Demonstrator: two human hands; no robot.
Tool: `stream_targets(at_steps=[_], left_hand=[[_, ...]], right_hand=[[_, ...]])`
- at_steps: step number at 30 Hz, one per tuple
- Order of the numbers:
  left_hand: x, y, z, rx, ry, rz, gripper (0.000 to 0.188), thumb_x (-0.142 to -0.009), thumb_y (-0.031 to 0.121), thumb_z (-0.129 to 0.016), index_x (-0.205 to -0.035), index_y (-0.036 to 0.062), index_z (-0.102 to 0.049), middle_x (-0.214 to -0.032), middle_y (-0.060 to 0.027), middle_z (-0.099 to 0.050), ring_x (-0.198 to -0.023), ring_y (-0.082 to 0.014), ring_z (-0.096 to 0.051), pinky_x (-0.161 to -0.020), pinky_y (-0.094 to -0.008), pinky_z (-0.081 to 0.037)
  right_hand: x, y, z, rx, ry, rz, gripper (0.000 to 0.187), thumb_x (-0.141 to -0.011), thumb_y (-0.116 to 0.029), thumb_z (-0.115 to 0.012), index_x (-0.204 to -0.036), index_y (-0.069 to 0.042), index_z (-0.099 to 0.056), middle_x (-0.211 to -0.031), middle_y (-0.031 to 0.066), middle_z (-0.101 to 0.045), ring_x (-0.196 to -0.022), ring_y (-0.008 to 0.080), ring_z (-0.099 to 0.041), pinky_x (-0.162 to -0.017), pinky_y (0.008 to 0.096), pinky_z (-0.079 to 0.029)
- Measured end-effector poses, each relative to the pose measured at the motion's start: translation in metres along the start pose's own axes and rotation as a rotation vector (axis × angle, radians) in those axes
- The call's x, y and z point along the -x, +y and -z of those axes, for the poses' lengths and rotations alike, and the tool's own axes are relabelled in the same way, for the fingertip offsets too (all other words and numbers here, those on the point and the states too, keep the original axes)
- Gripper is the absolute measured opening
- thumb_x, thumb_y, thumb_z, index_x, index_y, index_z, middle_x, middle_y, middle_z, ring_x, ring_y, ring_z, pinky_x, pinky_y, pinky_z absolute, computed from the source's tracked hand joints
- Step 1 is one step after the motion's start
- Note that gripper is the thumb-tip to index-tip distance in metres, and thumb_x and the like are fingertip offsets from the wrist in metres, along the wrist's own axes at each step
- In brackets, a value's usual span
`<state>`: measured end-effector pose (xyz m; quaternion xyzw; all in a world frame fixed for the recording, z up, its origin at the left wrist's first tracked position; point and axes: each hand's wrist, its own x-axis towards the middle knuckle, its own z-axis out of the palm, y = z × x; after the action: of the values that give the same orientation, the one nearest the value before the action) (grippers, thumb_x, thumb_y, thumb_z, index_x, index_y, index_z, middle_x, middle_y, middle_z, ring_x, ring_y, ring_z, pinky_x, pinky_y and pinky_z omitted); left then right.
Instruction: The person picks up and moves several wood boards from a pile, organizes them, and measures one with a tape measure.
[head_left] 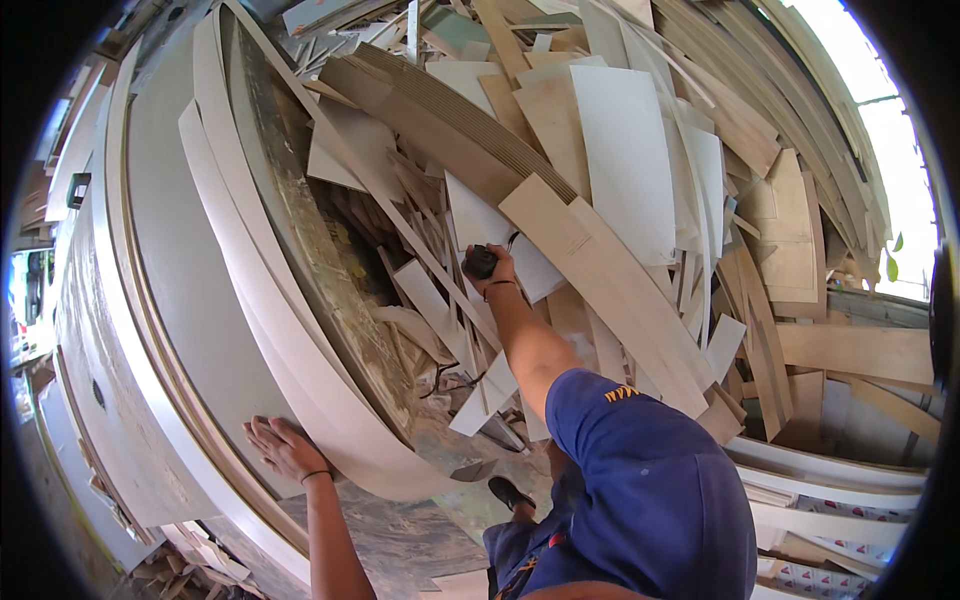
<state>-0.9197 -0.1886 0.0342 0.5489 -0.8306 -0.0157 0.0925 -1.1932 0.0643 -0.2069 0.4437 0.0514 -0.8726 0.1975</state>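
Note:
My left hand (285,447) lies flat, fingers stretched, on a grey panel (190,250) at the left. A dark band circles that wrist. My right hand (503,268) is stretched out over the scrap pile, its fingers wrapped round a small black rounded object (480,262). What kind of object it is, I cannot make out. Beside the grey panel runs a long pale strip (270,330), bent by the lens. Between it and the pile lies a stained wooden board (330,270).
Offcuts fill the far side, among them a stack of brown boards (430,120), a white panel (620,160) and a long plywood plank (610,280). White boards (830,470) lie at the right. My shoe (510,492) stands on the floor beside the pile.

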Motion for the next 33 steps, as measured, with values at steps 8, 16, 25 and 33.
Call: stream_targets(at_steps=[8, 16, 25, 33], left_hand=[[-0.005, -0.005, 0.003, -0.02, -0.042, 0.02, 0.049, -0.088, 0.045, -0.023, -0.124, 0.0141, -0.033, -0.134, -0.0056, -0.026, -0.125, -0.022, -0.021, -0.096, -0.0442, -0.02], [-0.008, -0.003, 0.0, 0.004, -0.067, -0.073, 0.053, -0.088, 0.045, -0.021, -0.124, 0.0088, -0.035, -0.131, -0.0086, -0.029, -0.122, -0.0232, -0.026, -0.095, -0.0421, -0.023], [-0.001, 0.004, -0.01, 0.319, -0.081, -0.107, 0.048, -0.089, 0.035, -0.027, -0.118, -0.0021, -0.035, -0.117, -0.0214, -0.038, -0.102, -0.0337, -0.042, -0.085, -0.0401, -0.035], [-0.008, -0.013, -0.004, 0.387, -0.069, -0.117, 0.044, -0.089, 0.034, -0.029, -0.116, -0.0004, -0.037, -0.113, -0.0192, -0.041, -0.096, -0.0323, -0.045, -0.08, -0.0401, -0.037]], right_hand=[[0.011, -0.026, -0.013, 0.253, -0.043, -0.2, 0.019, -0.074, -0.019, -0.056, -0.082, -0.005, -0.046, -0.073, 0.0112, -0.054, -0.071, 0.0254, -0.057, -0.059, 0.0383, -0.047], [0.077, -0.229, 0.029, 1.326, 0.004, 0.926, 0.053, -0.06, -0.013, -0.062, -0.105, 0.009, -0.044, -0.079, 0.0125, -0.059, -0.071, 0.0195, -0.056, -0.064, 0.0263, -0.045], [0.103, -0.365, 0.027, 1.306, 0.331, 0.526, 0.014, -0.061, -0.008, -0.058, -0.062, 0.004, -0.051, -0.058, 0.0113, -0.053, -0.045, 0.0188, -0.054, -0.04, 0.0298, -0.044], [0.127, -0.201, -0.037, 1.776, -0.097, 0.888, 0.024, -0.065, -0.023, -0.057, -0.058, -0.001, -0.055, -0.066, 0.0101, -0.058, -0.056, 0.0158, -0.055, -0.05, 0.0275, -0.043]])
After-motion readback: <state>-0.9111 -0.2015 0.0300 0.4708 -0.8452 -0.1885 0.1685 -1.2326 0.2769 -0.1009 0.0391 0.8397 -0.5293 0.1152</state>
